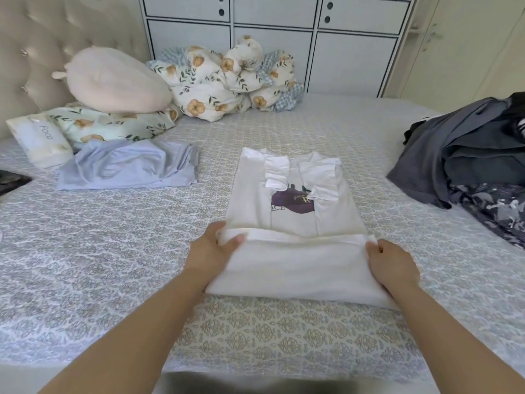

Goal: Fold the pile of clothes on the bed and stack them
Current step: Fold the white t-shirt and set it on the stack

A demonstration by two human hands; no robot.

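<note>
A white T-shirt [289, 211] with a purple print lies flat in the middle of the bed, its sleeves folded inward. Its lower part is doubled up toward the print. My left hand [210, 251] pinches the left corner of that folded edge, thumb on top. My right hand [392, 265] grips the right corner. A folded light-blue garment [127, 166] lies to the left. A heap of dark grey and patterned clothes [468, 160] sits at the right.
The patterned bedspread [113, 251] covers the bed. Pillows, a pink plush cushion [113, 81] and a bunched floral duvet [227, 81] sit at the head. A white cabinet [272, 24] stands behind. A dark object [11, 180] lies at the left edge.
</note>
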